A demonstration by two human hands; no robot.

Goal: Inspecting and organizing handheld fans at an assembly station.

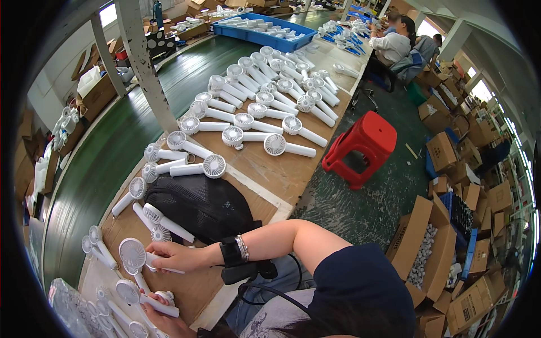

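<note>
On the near side of the black mesh bag (197, 205), head view | left hand (160, 318) is clasping a white handheld fan (163, 306) by its handle | right hand (176, 257) is gripping a white handle (150, 259), its fan head uncertain | hands are working close, apart | beyond bag: more white fans (274, 145) are lying spread | right of bag: red stool (372, 135) is standing

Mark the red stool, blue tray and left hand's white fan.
Red stool (373, 132), head view: seat.
Blue tray (252, 38), head view: near wall.
White fan (163, 307) in left hand (163, 321), head view: handle.
</note>
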